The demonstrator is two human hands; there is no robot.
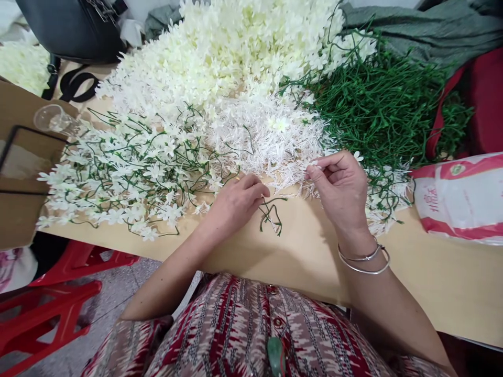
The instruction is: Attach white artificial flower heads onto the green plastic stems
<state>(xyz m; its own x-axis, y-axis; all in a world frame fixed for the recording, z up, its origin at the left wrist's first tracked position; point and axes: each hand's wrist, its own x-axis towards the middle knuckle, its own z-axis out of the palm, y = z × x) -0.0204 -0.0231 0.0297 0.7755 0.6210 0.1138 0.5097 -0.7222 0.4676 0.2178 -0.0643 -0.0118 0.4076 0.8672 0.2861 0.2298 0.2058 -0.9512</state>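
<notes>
My right hand [341, 188] is closed in a pinch, with a small white flower piece [314, 164] between thumb and fingertips. It hovers at the front edge of a heap of thin white stamen pieces [259, 136]. My left hand [240, 201] rests low over the table with its fingers curled together; what they hold, if anything, is hidden. Just right of those fingers lie a few loose green stems [271, 215]. To the left spreads a pile of white artificial flowers on green stems [157, 162].
Loose white petals [236, 47] are heaped at the back, with bare green stems [377, 104] at back right. A pink-and-white bag [459, 199] lies on the right. At left are a cardboard box [23, 110], a clear plastic cup [53, 119] and red stools [51, 309].
</notes>
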